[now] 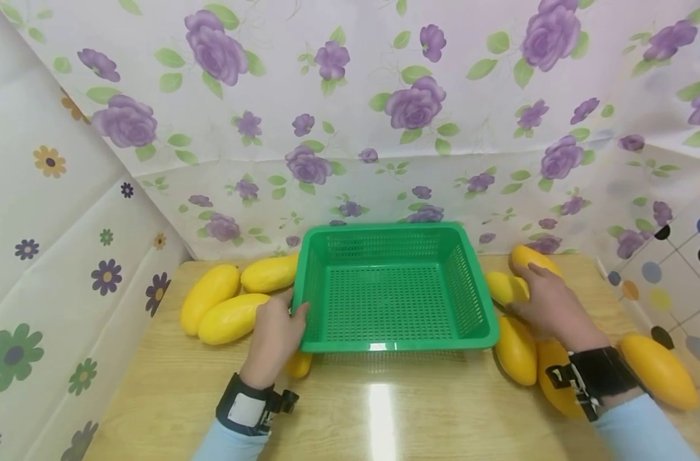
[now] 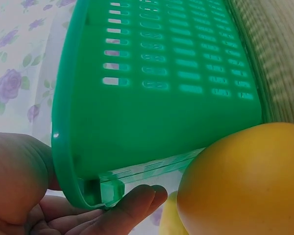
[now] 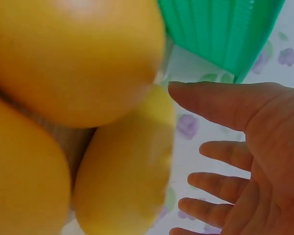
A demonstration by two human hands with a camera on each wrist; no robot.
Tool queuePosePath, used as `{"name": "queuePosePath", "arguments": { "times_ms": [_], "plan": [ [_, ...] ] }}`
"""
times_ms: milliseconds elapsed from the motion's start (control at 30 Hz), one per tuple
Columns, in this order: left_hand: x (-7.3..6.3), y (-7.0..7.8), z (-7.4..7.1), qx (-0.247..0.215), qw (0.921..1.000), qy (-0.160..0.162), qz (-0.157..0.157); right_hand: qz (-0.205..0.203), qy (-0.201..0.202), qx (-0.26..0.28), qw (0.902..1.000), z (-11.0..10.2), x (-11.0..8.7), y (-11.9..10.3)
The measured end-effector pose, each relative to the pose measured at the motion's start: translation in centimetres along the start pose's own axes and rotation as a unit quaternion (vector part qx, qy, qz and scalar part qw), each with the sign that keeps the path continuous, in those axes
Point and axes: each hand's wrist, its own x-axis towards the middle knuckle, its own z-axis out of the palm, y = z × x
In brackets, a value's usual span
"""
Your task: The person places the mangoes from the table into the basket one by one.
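My left hand [image 1: 276, 336] grips the left rim of a green plastic basket [image 1: 384, 307], which has slotted walls and nothing inside. In the left wrist view, its fingers curl round the basket's rim [image 2: 63, 147], close to an orange-yellow mango [image 2: 245, 176]. On the right, my right hand [image 1: 551, 304] reaches over a yellow mango [image 1: 507, 288] and another mango [image 1: 534, 258] behind it. The right wrist view shows that hand's thumb and fingers spread, with the thumb tip at the side of a yellow mango [image 3: 127, 166] and nothing in the palm.
Left of the basket lie several yellow mangoes [image 1: 210, 298], and one mango [image 1: 298, 365] shows below my left hand. More mangoes [image 1: 516, 352] lie right of the basket, with one [image 1: 660, 371] beyond my right wrist. Flowered sheeting [image 1: 350, 173] rises behind the wooden table [image 1: 442, 410].
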Motion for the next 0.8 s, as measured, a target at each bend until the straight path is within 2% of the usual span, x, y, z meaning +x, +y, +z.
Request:
{"name": "queuePosePath", "arguments": {
  "times_ms": [233, 367, 600, 800],
  "plan": [
    [0.0, -0.1, -0.1, 0.002, 0.9999, -0.001, -0.012, 0.028, -0.047, 0.026, 0.9982, 0.6, 0.4, 1.3],
    [0.0, 0.0, -0.3, 0.013, 0.9998, 0.001, -0.012, 0.036, -0.058, 0.034, 0.9971, 0.8, 0.3, 1.7],
    [0.2, 0.2, -0.6, 0.062, 0.998, 0.003, -0.009, 0.033, -0.036, 0.002, 0.9988, 0.8, 0.6, 2.2],
    [0.5, 0.4, -0.7, 0.047, 0.9986, -0.008, -0.023, 0.025, -0.021, -0.025, 0.9991, 0.4, 1.1, 2.5]
  ]
}}
